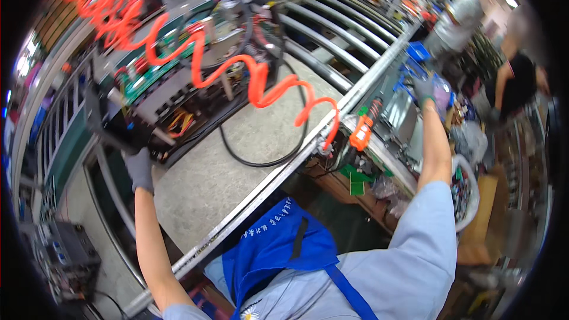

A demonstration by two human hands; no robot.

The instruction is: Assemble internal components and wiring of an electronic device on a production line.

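Observation:
My left hand (140, 172), in a grey glove, is closed on the near left corner of an open electronic device (178, 104). Its black frame holds a green circuit board (142, 83), several dark components and coloured wires. My right hand (424, 90), also gloved, is stretched far out to the right over blue bins (418, 51) and small parts; its fingers are too blurred to make out. An orange power screwdriver (363, 132) lies between my arms, close to the rail. A coiled orange air hose (261, 86) hangs across the device in front of me.
The device stands on a grey work surface (207, 201) with a black cable (255, 165) looped on it. Behind is a roller conveyor (332, 32). At left sits another dark device (65, 255). A white tub (468, 192) and a cardboard box (483, 219) stand at right, with two people beyond.

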